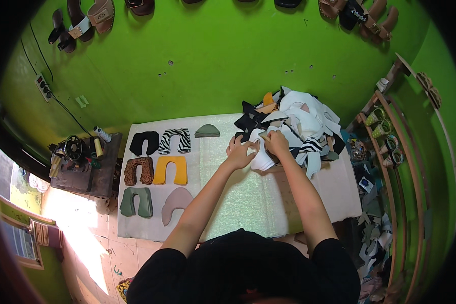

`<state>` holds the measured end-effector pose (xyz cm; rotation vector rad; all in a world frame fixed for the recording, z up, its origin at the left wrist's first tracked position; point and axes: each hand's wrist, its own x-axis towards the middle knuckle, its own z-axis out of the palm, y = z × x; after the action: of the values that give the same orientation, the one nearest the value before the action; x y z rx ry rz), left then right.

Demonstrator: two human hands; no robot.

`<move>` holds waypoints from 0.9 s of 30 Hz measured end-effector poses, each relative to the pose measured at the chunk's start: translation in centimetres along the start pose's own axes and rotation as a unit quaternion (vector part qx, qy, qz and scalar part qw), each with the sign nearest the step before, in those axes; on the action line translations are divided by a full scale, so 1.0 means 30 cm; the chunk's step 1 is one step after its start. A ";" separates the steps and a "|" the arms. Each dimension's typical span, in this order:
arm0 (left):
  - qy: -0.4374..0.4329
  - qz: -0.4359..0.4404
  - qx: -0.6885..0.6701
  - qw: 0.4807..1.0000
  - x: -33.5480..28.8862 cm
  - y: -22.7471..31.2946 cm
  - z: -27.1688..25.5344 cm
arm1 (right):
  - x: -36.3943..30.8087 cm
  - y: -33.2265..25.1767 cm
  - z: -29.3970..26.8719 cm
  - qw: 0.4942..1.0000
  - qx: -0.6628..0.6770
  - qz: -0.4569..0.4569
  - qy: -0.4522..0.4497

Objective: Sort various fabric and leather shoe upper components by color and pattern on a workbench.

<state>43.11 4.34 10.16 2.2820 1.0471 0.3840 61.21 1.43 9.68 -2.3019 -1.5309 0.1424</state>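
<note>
Both my hands are at the left edge of a heaped pile of cut material scraps [301, 114], mostly white with black, tan and grey pieces. My left hand [239, 154] rests beside curved white pieces [261, 158], its fingers apart and nothing seen in them. Just right of it, my right hand [277, 144] is closed in a pinch on a small tan piece [263, 136] at the pile's edge. Left of my arms lie stacks of U-shaped pieces: black [144, 143], zebra-striped [175, 141], leopard-print [139, 171], yellow [171, 170], green [136, 202] and pink [177, 202].
A green half-round stack [207, 131] lies on the pale-covered table [223, 202]. To the left stands a sewing machine [73, 148] on a dark table. A wooden rack [390, 187] with sandals stands right, with scraps [375, 238] heaped beside it. Sandals [101, 15] line the green wall.
</note>
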 end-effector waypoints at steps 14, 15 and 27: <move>-0.002 -0.101 -0.444 0.890 0.160 0.040 0.053 | 0.116 0.038 -0.077 0.884 0.463 0.034 -0.052; 0.028 -0.083 -0.445 0.891 0.171 0.027 0.059 | 0.139 0.044 -0.057 0.914 0.402 -0.004 -0.050; 0.083 -0.156 -0.502 0.846 0.182 -0.067 0.049 | 0.529 0.072 0.048 0.984 0.070 -0.151 0.059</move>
<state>46.16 8.97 7.84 1.1356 0.9441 0.7781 69.10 15.44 9.44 -1.9090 -1.7267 0.0300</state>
